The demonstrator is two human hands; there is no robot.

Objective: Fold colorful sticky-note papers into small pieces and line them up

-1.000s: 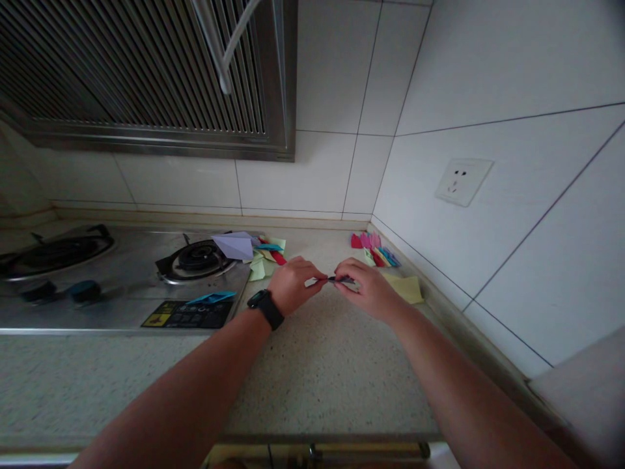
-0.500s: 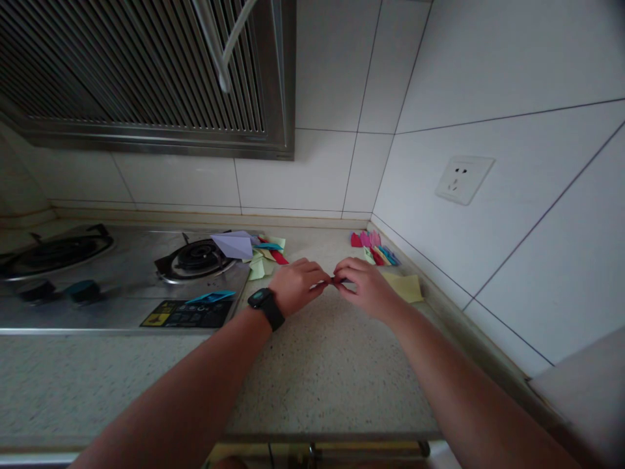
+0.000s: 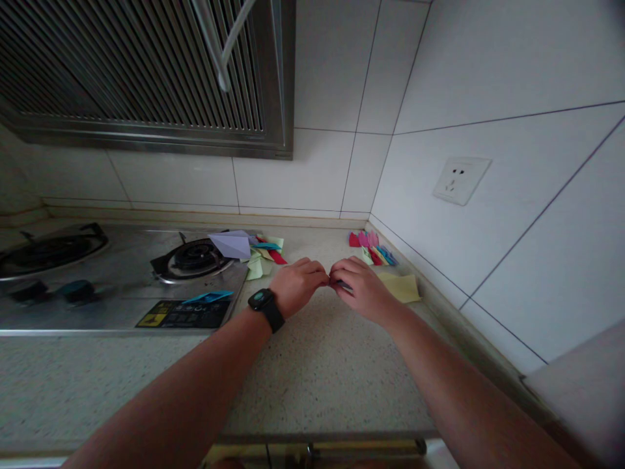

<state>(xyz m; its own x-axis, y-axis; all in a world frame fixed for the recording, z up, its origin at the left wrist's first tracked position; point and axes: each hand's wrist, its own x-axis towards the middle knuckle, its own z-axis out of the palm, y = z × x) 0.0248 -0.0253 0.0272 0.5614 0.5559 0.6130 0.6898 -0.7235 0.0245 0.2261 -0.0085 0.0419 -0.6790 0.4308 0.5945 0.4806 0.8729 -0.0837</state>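
Note:
My left hand [image 3: 299, 286], with a black watch on the wrist, and my right hand [image 3: 360, 288] meet fingertip to fingertip above the counter [image 3: 332, 371]. Both are closed in a pinch on a small dark piece of folded paper [image 3: 344, 284], which shows between the right fingers. Most of it is hidden by the fingers. Just behind my right hand lies a pale yellow sheet of paper [image 3: 403, 288]. Left of my left hand is a pile of green, red and blue folded papers [image 3: 258, 266], with a lavender paper plane [image 3: 231, 245] reaching over the burner.
Pink, red and blue folded papers [image 3: 373, 245] lie in the back corner. A gas stove [image 3: 122, 273] fills the left, with a blue folded paper [image 3: 209, 297] on its front. The range hood [image 3: 146, 140] hangs above. A socket [image 3: 461, 180] sits on the right wall.
My right hand has moved slightly left, so the fingertips of both hands are closer together. The small dark paper stays between them. The view has shifted a little.

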